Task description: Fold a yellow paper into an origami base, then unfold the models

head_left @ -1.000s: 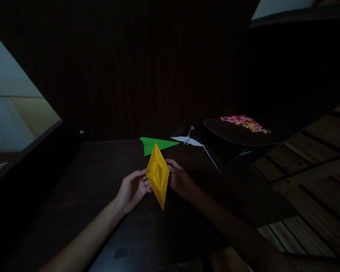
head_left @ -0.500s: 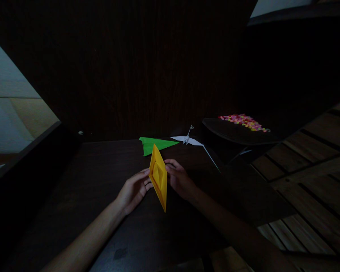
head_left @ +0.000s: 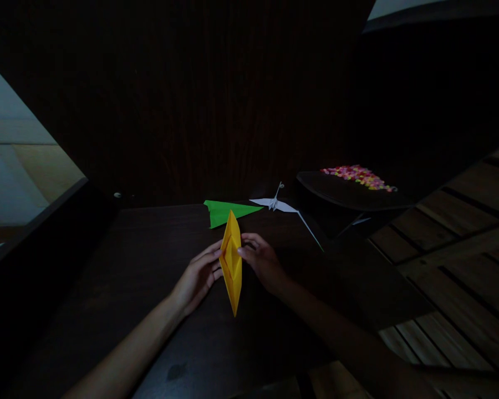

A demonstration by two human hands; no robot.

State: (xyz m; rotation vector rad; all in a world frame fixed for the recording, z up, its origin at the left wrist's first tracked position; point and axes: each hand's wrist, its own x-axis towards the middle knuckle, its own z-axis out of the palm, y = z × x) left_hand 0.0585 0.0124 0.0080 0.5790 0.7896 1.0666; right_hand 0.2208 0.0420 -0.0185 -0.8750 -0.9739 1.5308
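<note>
Two hands pinched the yellow folded paper [head_left: 232, 260]: left hand [head_left: 197, 277] and right hand [head_left: 263, 263] fingers closed on opposite sides, above the dark table [head_left: 149, 266], green paper plane [head_left: 224, 212] behind.

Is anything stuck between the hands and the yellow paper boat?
No. The left hand and right hand both touch the yellow paper boat directly, one on each side.
</note>
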